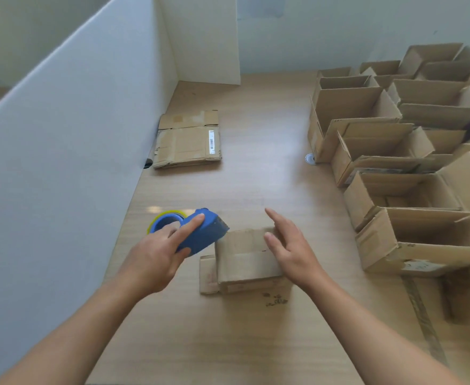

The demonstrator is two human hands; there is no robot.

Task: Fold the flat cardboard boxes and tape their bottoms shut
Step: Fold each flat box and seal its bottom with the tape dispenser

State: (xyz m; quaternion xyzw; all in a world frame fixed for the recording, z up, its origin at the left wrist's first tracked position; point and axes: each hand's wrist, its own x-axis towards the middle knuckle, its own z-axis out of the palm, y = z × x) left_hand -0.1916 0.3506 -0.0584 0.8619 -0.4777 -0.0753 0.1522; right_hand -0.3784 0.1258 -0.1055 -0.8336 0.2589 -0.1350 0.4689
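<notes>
Close to the near edge of the surface (256, 176), I see a box (249, 257) standing with its folded bottom flaps up. My left hand (156, 254) grips the blue tape gun (203, 232), fingers (189, 226) clamped on its body. The gun's nose is at the box's far left corner. It seems to touch the cardboard, though blur leaves me unsure. My right hand (289, 245) rests on the box's right side, fingers straight and slightly apart. Farther off, flat boxes (188, 140) lie by the white partition (61, 134). To the right, folded boxes (395, 151) crowd together.
</notes>
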